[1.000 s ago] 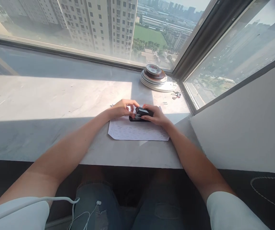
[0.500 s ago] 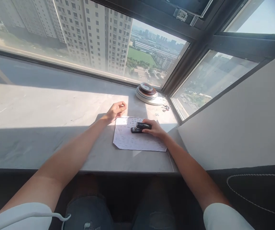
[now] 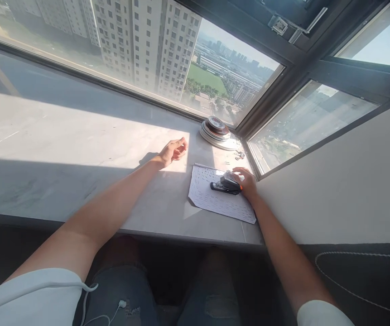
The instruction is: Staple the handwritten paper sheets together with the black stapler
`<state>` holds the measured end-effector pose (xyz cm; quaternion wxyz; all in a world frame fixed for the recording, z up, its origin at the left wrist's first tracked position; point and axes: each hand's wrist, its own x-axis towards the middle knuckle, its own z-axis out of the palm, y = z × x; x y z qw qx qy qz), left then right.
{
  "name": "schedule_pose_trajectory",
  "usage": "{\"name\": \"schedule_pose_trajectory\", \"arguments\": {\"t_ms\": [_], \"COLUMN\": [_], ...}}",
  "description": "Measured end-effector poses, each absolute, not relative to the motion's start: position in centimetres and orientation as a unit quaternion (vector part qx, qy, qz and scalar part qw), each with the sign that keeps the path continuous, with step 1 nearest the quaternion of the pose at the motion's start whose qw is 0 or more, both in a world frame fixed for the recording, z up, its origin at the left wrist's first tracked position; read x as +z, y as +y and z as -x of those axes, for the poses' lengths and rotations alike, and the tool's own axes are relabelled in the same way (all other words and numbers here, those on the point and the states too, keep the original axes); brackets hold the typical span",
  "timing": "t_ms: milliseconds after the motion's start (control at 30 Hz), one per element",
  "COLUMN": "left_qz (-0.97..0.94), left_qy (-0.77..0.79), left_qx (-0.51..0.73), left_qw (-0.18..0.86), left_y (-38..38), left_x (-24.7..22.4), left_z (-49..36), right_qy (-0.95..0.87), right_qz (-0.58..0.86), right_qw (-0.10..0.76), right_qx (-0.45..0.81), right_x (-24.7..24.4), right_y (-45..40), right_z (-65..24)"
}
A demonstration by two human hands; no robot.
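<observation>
A black stapler lies on a sheet of written paper on the marble sill. My right hand is at the stapler's right end, its fingers apart and bent above it, with no grip on it. An orange spot shows at that end of the stapler. To the left of the paper, my left hand hovers over the sunlit sill with its fingers curled together; whether something small is between them is hidden.
A stack of round dishes stands in the window corner. Keys and small staples lie in front of it. The white wall rises at the right. A white earphone cable hangs over my lap.
My right hand has let go of the stapler, which now rests on the paper. The view has tilted and shifted, and the paper appears farther from my left hand.
</observation>
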<state>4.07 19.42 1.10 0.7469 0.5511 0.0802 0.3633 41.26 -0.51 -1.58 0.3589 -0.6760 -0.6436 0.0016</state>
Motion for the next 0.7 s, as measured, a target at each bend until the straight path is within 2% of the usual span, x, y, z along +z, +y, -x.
{"name": "schedule_pose_trajectory", "arguments": {"t_ms": [100, 267, 700], "left_qz": [-0.551, -0.558, -0.586], "left_qy": [0.079, 0.09, 0.111], "left_qx": [0.358, 0.353, 0.364], "left_qw": [0.75, 0.746, 0.715], "left_y": [19.2, 19.1, 18.7], "left_x": [1.3, 1.4, 1.8], "left_z": [-4.1, -4.1, -4.3], "right_qy": [-0.692, -0.674, -0.646], "right_qz": [0.657, 0.688, 0.712], "right_qw": [0.296, 0.266, 0.273], "right_qx": [-0.035, -0.047, -0.046], "right_x": [-2.5, -3.4, -2.4], "right_y": [1.1, 3.1, 3.8], "right_z": [-40.8, -39.7, -35.9]}}
